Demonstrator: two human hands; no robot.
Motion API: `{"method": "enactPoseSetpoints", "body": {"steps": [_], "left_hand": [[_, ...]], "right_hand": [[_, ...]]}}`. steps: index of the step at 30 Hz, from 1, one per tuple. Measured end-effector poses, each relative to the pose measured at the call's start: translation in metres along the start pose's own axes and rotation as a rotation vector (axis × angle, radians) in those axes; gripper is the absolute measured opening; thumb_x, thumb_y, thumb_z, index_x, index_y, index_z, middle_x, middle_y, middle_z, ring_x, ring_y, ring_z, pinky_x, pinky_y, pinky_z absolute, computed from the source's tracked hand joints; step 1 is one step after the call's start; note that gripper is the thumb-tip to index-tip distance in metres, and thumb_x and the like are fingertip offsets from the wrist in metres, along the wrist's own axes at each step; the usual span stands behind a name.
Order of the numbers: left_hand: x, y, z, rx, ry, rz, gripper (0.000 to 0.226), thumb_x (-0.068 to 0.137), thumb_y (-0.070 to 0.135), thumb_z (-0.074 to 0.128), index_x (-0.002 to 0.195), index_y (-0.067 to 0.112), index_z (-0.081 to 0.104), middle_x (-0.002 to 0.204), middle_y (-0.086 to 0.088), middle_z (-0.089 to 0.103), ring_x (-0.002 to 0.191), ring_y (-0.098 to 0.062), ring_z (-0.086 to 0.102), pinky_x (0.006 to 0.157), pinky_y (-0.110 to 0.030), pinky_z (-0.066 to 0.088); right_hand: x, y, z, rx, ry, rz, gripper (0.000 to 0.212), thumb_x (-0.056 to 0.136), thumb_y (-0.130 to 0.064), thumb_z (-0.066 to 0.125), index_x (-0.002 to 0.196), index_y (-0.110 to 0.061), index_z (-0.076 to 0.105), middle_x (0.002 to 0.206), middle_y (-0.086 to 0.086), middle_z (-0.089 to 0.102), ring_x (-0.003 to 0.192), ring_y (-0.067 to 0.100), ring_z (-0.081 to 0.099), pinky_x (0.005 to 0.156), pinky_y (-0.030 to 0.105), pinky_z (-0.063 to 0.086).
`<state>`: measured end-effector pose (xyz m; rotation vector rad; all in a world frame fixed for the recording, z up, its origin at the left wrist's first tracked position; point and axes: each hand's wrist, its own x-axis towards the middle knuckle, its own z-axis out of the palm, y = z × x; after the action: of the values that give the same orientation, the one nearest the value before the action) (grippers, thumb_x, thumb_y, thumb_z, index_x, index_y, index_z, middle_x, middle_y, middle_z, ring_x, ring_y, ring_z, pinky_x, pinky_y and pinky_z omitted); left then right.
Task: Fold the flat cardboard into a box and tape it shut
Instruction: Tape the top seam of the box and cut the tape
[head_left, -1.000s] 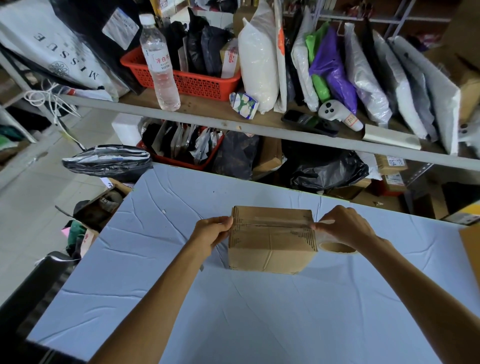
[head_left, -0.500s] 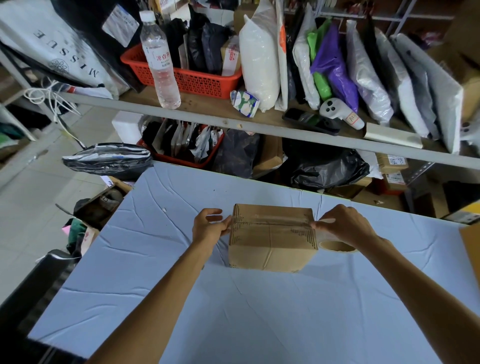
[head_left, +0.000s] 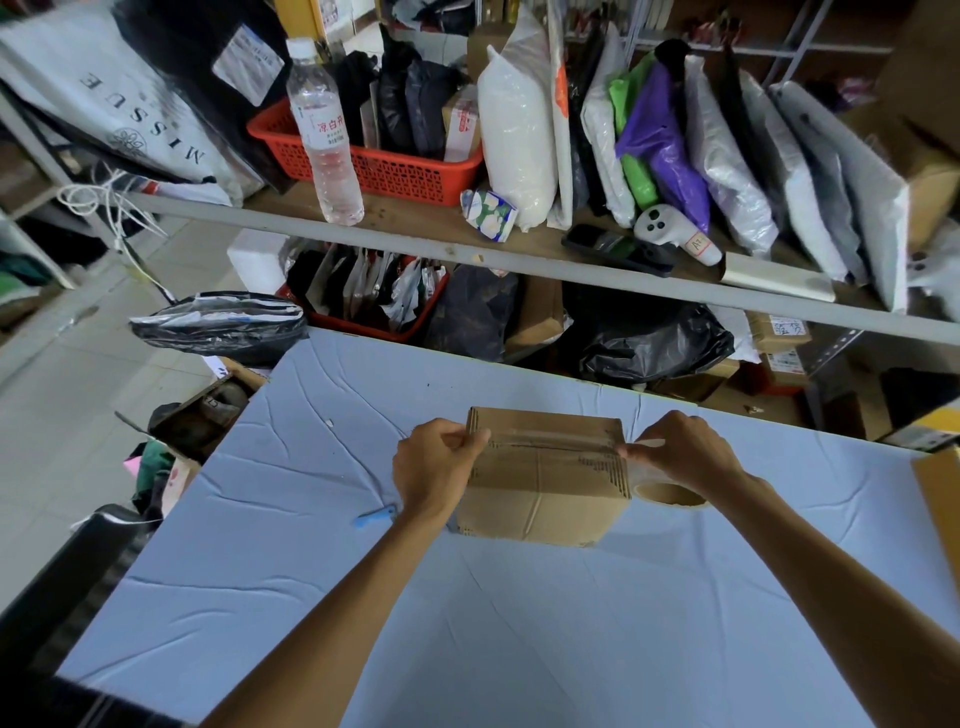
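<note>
- The left end of the cardboard box (head_left: 545, 478) is gripped by the left hand (head_left: 436, 467), with the fingers curled over its top left edge.
- A strip of clear tape (head_left: 644, 446) is pinched between thumb and fingers of the right hand (head_left: 680, 452) at the box's top right edge.
- A glossy band of the tape is seen laid along the top seam of the box.
- The tape roll (head_left: 670, 492) is found just under the right hand, beside the right wall of the box.
- The box is folded up with its flaps closed and stands on the blue-covered table (head_left: 519, 623), near the far edge; its contents cannot be told.
- A small blue object (head_left: 374, 517) lies on the table near the left wrist; its kind cannot be told.
- The upper red basket (head_left: 395, 171) on the shelf (head_left: 415, 228) is packed with dark bags and a small printed carton.
- A water bottle (head_left: 324, 135), partly filled, stands upright in front of that basket.
- The lower red basket (head_left: 363, 325) below the shelf is filled with upright packets.
- An open carton (head_left: 218, 400) left of the table holds dark items that are not identifiable.
</note>
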<state>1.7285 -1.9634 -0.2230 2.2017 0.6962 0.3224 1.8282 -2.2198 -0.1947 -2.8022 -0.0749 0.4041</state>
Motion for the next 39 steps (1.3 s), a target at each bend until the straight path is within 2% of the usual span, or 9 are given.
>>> {"method": "enactPoseSetpoints", "body": {"steps": [5,8,14,18,20,24,30,36,39], "left_hand": [[-0.003,0.006,0.001,0.129,-0.057,0.056,0.037,0.073,0.053,0.072,0.080,0.017,0.067,0.078,0.007,0.070,0.071,-0.017,0.062,0.060,-0.028,0.044],[0.000,0.007,0.002,0.084,-0.063,0.077,0.029,0.077,0.041,0.074,0.091,0.016,0.066,0.086,0.005,0.072,0.073,-0.013,0.060,0.057,-0.021,0.036],[0.019,0.006,0.000,0.037,-0.148,0.103,0.033,0.086,0.017,0.068,0.118,0.018,0.060,0.110,-0.006,0.069,0.104,-0.026,0.062,0.085,-0.032,0.046],[0.008,0.006,0.005,0.198,-0.174,0.433,0.043,0.088,-0.008,0.053,0.124,0.015,0.059,0.139,-0.009,0.044,0.122,-0.025,0.041,0.092,-0.026,0.044],[0.003,0.006,0.008,0.205,-0.228,0.656,0.054,0.082,-0.017,0.047,0.124,0.014,0.060,0.135,-0.007,0.047,0.121,-0.023,0.044,0.095,-0.029,0.046],[0.001,0.003,0.010,0.387,-0.287,0.816,0.056,0.083,-0.013,0.048,0.131,0.016,0.056,0.129,-0.006,0.056,0.118,-0.028,0.048,0.100,-0.035,0.042],[0.005,0.016,0.017,0.676,-0.380,0.833,0.061,0.091,0.002,0.049,0.143,0.030,0.035,0.136,-0.005,0.041,0.117,-0.029,0.041,0.094,-0.043,0.046],[0.007,0.034,0.031,0.227,-0.443,0.725,0.011,0.091,0.016,0.058,0.099,0.011,0.063,0.109,-0.002,0.052,0.101,-0.017,0.053,0.085,-0.033,0.050],[0.010,0.042,0.036,-0.050,-0.640,0.577,0.018,0.087,0.000,0.062,0.099,0.011,0.069,0.103,0.004,0.057,0.098,-0.009,0.056,0.090,-0.021,0.049]], "right_hand": [[-0.003,-0.002,-0.001,0.029,-0.012,0.005,0.037,0.079,-0.049,0.069,0.094,-0.017,0.078,0.091,0.006,0.072,0.068,0.020,0.060,0.049,0.025,0.039],[-0.008,-0.003,0.001,0.049,-0.020,-0.007,0.033,0.080,-0.048,0.068,0.091,-0.019,0.079,0.091,0.005,0.073,0.069,0.020,0.062,0.054,0.031,0.048],[-0.020,-0.016,0.014,0.101,0.009,0.010,0.034,0.080,-0.050,0.065,0.075,-0.018,0.076,0.078,0.004,0.069,0.066,0.022,0.064,0.055,0.032,0.048],[-0.022,-0.014,0.016,0.105,0.049,0.042,0.042,0.079,-0.053,0.065,0.077,-0.013,0.076,0.078,0.006,0.070,0.066,0.024,0.064,0.057,0.036,0.051],[-0.022,-0.014,0.017,0.096,0.059,0.043,0.042,0.080,-0.054,0.065,0.079,-0.014,0.076,0.077,0.004,0.067,0.063,0.021,0.062,0.052,0.031,0.047],[-0.019,-0.012,0.018,0.095,0.066,0.034,0.038,0.080,-0.053,0.066,0.085,-0.017,0.076,0.081,0.002,0.064,0.065,0.020,0.060,0.049,0.026,0.043],[-0.016,-0.011,0.021,0.068,0.068,0.010,0.035,0.083,-0.050,0.064,0.095,-0.019,0.075,0.096,0.004,0.071,0.062,0.016,0.057,0.045,0.022,0.037],[-0.019,-0.006,0.011,0.092,0.009,-0.066,0.030,0.083,-0.036,0.063,0.105,-0.018,0.072,0.112,0.007,0.067,0.080,0.019,0.058,0.059,0.024,0.050],[-0.019,-0.002,0.005,0.117,-0.062,-0.132,0.027,0.083,-0.021,0.064,0.109,-0.018,0.070,0.112,0.009,0.066,0.085,0.020,0.059,0.060,0.020,0.050]]}}
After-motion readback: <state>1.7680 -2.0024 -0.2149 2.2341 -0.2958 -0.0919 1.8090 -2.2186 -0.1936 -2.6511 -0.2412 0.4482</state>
